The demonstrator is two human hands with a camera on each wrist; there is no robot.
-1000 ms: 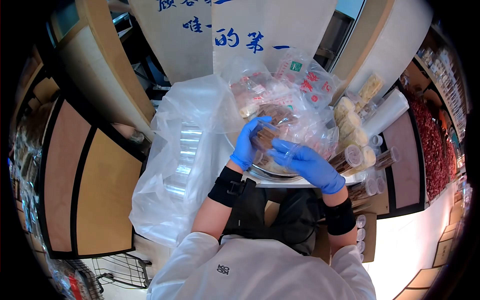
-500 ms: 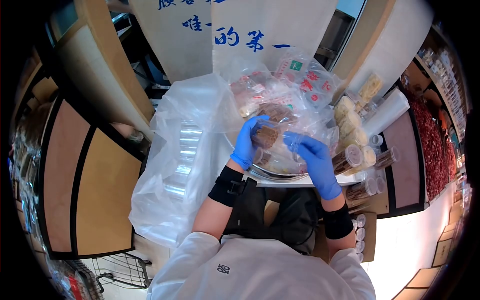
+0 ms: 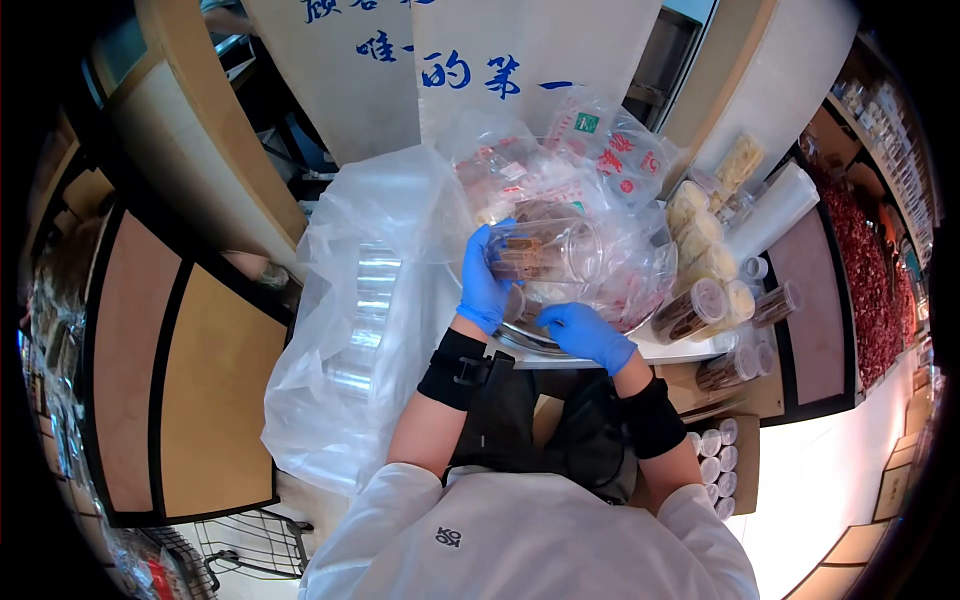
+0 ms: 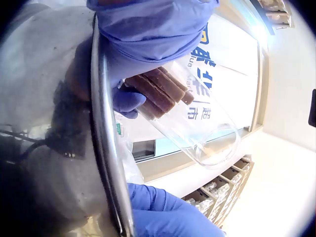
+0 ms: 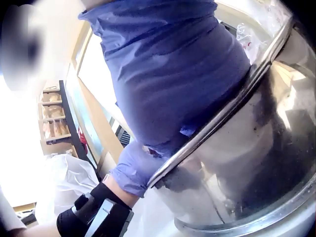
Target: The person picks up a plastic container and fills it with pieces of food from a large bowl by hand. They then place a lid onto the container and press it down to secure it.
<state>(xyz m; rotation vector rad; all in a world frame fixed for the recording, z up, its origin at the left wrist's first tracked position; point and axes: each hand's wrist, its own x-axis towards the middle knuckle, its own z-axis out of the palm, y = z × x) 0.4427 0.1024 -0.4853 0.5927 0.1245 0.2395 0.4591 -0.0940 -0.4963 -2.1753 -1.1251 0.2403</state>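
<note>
My gloved left hand [image 3: 482, 285] grips a clear plastic jar [image 3: 582, 252] lying on its side above a metal basin [image 5: 256, 148]. Thick brown sticks [image 4: 160, 91] lie in the jar toward its gripped end, and its other end points right. Down at the basin's near rim is my gloved right hand [image 3: 590, 338], its fingers reaching left over the edge. Those fingertips are hidden behind the rim in the right wrist view, and I cannot tell whether they hold anything. Clear bags with red print [image 3: 615, 160] fill the basin's far side.
Filled jars of brown sticks [image 3: 690, 312] and pale-filled jars [image 3: 705, 245] stand right of the basin. A large plastic bag of stacked clear containers [image 3: 375, 310] lies at left. Below right, a cardboard box [image 3: 745, 470] holds several white-topped jars. A printed panel [image 3: 530, 40] stands behind.
The right hand has left the jar and come down to the basin's near rim. In the left hand, the jar has turned so its far end points right.
</note>
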